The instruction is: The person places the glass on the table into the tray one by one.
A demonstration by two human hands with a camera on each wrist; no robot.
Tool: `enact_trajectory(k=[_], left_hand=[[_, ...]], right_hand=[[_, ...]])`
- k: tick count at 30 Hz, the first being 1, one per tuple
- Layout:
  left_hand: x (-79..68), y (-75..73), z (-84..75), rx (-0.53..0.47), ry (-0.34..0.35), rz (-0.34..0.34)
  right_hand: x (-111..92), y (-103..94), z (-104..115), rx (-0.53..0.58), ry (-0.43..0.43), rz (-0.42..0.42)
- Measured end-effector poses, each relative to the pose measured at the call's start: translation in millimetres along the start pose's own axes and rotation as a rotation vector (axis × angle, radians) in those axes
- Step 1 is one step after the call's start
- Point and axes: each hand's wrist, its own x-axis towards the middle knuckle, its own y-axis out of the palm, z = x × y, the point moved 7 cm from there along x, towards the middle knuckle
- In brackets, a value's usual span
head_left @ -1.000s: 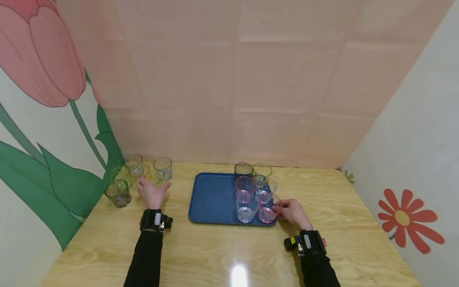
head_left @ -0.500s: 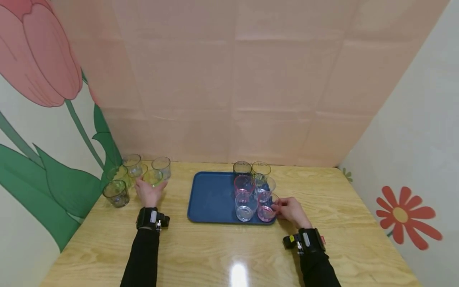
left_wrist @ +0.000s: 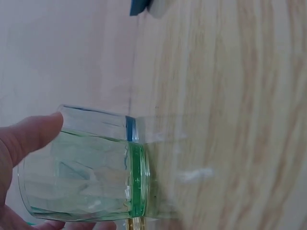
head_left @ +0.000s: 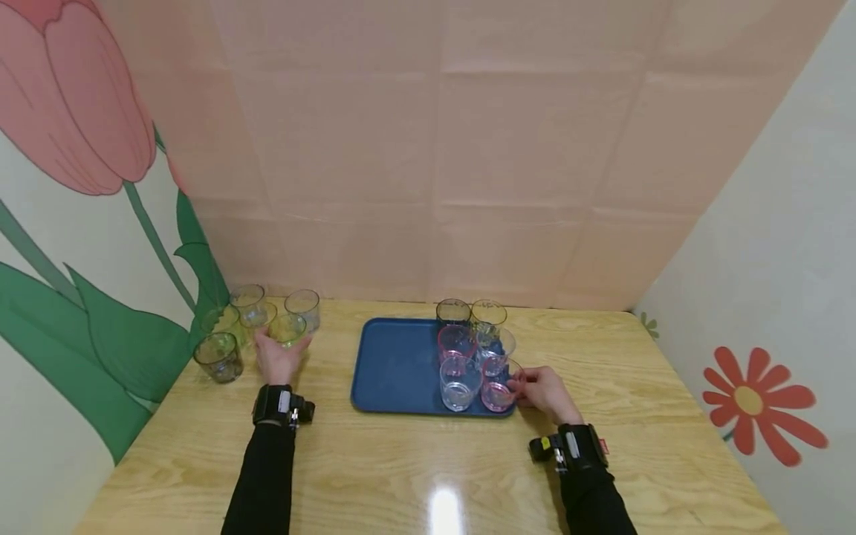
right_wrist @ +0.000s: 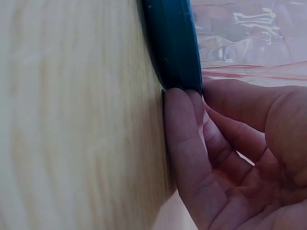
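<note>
In the head view my left hand (head_left: 279, 360) is at a group of drinking glasses on the left. Its thumb and fingers curl round a green glass (left_wrist: 86, 177), which stands upright on the table. Close by are a dark grey glass (head_left: 218, 360), a yellow-green glass (head_left: 224, 323) and several others. On the right, my right hand (head_left: 547, 392) pinches the rim of the blue tray (right_wrist: 175, 43) at its near right corner, thumb above and fingers lower. Beside those fingertips a pink glass (head_left: 498, 390) stands on the tray.
Glasses fill the tray's right half in two columns, among them a clear glass (head_left: 458, 386), a second pink glass (head_left: 458, 342) and a dark glass (head_left: 454, 310). The tray's left half is bare. A wall (head_left: 435, 186) closes off the table's (head_left: 374, 468) back edge.
The left hand has settled round the green glass, its fingers drawn closer in. My right hand stays at the tray's corner. The glasses on the tray have not moved.
</note>
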Motion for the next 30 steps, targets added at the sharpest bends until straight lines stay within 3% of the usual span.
enact_trajectory(k=[11,18,27,30], left_hand=[[-4.1,-0.9,-1.9,-0.031,-0.048,0.004],[-8.3,7.6,-14.4,-0.09,-0.026,-0.025],[-15.0,30.9,-29.9,-0.03,0.046,0.095],[-19.5,38.3,-35.0,-0.064,0.065,0.139]], right_hand=[[0.2,-0.6,2.6,0.008,-0.015,-0.001],[0.1,-3.1,3.8,-0.033,-0.041,0.009],[-0.8,-2.2,0.6,-0.032,-0.027,0.016],[-0.8,-2.1,1.5,-0.025,-0.025,0.012]])
